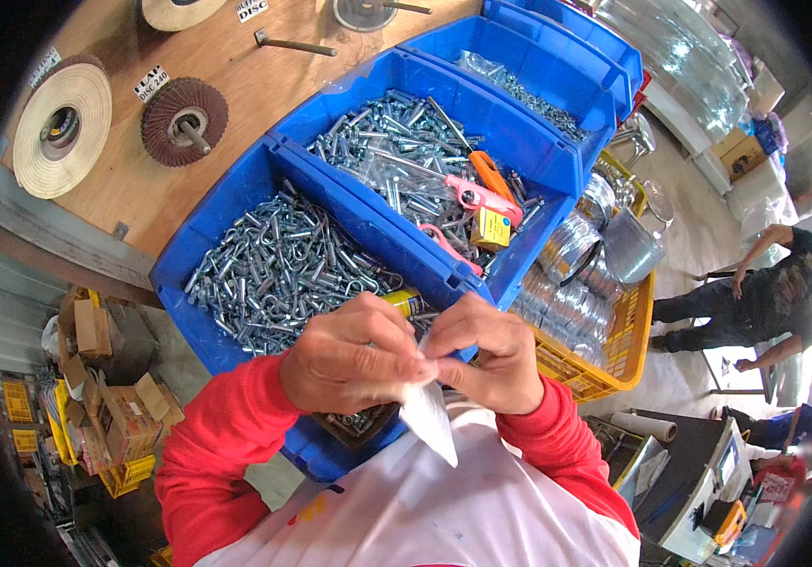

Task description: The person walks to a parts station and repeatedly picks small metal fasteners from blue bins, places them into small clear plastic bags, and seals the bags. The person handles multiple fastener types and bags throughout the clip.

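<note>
My left hand (354, 352) and my right hand (489, 354) meet in front of my chest, fingers closed in a pinch. Between them is a thin white sheet (431, 427), perhaps paper or a flat bag, hanging down to a point; its kind is unclear. Just beyond the hands stands a blue bin (236, 180) heaped with metal hooks and sleeve anchors (278, 260). A yellow cylinder (404, 301) lies among them, partly hidden by my hands. Below my left hand, a dark tray (354, 430) with small metal parts shows in part.
Another blue bin (557, 165) holds bolts, an orange-handled screwdriver (491, 176), a pink lighter (483, 200), pink-handled scissors (450, 248) and a small yellow box (491, 230). Right stands a yellow crate (604, 378) of wire coils. Abrasive discs (61, 128) hang on a wooden board. A person (784, 293) stands at far right.
</note>
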The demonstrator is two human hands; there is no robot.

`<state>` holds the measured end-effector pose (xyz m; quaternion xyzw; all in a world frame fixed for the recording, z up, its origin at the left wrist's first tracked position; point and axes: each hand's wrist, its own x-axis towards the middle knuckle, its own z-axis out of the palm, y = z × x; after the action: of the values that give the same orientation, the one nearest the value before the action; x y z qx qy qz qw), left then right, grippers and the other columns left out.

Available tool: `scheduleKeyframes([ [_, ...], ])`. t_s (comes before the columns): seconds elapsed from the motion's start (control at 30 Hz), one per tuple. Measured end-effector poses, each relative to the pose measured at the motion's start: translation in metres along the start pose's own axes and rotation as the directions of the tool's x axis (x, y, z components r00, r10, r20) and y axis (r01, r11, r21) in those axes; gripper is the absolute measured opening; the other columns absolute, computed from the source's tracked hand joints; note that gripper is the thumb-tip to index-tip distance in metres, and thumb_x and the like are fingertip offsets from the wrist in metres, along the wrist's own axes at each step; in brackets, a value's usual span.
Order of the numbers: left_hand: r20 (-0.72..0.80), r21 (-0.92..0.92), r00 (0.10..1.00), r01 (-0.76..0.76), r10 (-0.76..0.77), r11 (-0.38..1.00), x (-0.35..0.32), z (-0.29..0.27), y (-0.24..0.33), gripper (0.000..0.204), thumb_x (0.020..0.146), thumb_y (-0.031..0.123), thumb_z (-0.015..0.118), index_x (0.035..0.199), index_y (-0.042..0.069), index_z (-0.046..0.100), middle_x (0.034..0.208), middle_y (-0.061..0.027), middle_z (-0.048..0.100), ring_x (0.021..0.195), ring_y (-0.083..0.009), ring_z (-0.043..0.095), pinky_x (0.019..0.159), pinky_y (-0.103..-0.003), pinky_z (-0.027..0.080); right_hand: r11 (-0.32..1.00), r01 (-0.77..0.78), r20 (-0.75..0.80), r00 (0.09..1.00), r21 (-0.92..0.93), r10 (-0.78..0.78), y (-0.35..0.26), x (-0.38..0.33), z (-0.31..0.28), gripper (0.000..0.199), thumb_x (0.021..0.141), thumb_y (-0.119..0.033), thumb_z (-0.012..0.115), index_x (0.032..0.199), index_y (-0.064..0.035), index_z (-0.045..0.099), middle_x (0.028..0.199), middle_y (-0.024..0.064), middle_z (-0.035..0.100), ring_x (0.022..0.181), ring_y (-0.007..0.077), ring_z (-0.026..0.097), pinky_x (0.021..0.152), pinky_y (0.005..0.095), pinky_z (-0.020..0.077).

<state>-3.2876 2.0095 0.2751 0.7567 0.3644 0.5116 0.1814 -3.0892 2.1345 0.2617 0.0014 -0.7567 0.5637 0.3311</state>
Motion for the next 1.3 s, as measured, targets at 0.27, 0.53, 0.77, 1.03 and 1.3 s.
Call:
scheduleKeyframes([
  [0.27,0.293,-0.833,0.703,0.521,-0.648,0.188,-0.017,0.025,0.011,0.099,0.093,0.065,0.06,0.159,0.008,0.014,0.148,-0.0081,0.04,0.135,-0.0195,0.045,0.106,-0.038,0.044,0.884,0.005,-0.145,0.986,-0.467,-0.082,0.001,0.006,0.006,0.016,0.079,0.001,0.076,0.089,-0.0027,0.064,0.078,0.0102,0.061,0.07,0.029,0.059,0.063,0.0372,0.0455],
  [0.53,0.443,-0.895,0.667,0.368,-0.599,-0.252,-0.01,0.021,0.013,0.069,0.092,0.026,0.061,0.153,0.008,0.034,0.14,-0.0141,0.054,0.128,-0.0274,0.056,0.111,-0.042,0.043,0.85,0.086,0.06,0.996,-0.52,-0.064,-0.009,0.016,-0.006,0.016,0.079,0.0,0.074,0.091,-0.0058,0.066,0.083,0.0068,0.061,0.075,0.028,0.057,0.067,0.0382,0.0425],
  [0.77,0.26,-0.936,0.668,0.353,-0.697,-0.011,0.0,0.025,0.018,0.114,0.073,0.038,0.072,0.163,0.009,0.009,0.15,-0.0175,0.042,0.136,-0.0317,0.049,0.114,-0.046,0.04,0.953,0.004,-0.033,0.999,-0.304,-0.015,-0.006,0.015,0.0,0.018,0.076,-0.003,0.082,0.088,-0.0057,0.069,0.083,0.0052,0.066,0.072,0.0249,0.059,0.068,0.0367,0.0433],
  [1.03,0.273,-0.938,0.676,0.345,-0.685,-0.034,-0.004,0.029,0.016,0.117,0.08,0.057,0.075,0.163,0.009,0.008,0.151,-0.018,0.041,0.13,-0.0312,0.053,0.106,-0.051,0.048,0.927,0.151,0.039,0.988,-0.342,-0.147,0.004,0.012,-0.004,0.018,0.075,-0.002,0.08,0.091,-0.0057,0.072,0.082,0.0058,0.069,0.07,0.0246,0.06,0.067,0.036,0.0428],
  [1.3,0.173,-0.967,0.767,0.252,-0.618,0.042,0.001,0.029,0.016,0.093,0.095,0.045,0.06,0.164,0.015,0.005,0.15,-0.0106,0.041,0.13,-0.0228,0.049,0.107,-0.042,0.044,0.786,0.122,-0.279,0.893,-0.606,-0.354,0.003,0.003,0.021,0.037,0.066,-0.011,0.088,0.099,-0.0062,0.074,0.083,0.0056,0.065,0.071,0.0229,0.059,0.067,0.0336,0.0418],
])
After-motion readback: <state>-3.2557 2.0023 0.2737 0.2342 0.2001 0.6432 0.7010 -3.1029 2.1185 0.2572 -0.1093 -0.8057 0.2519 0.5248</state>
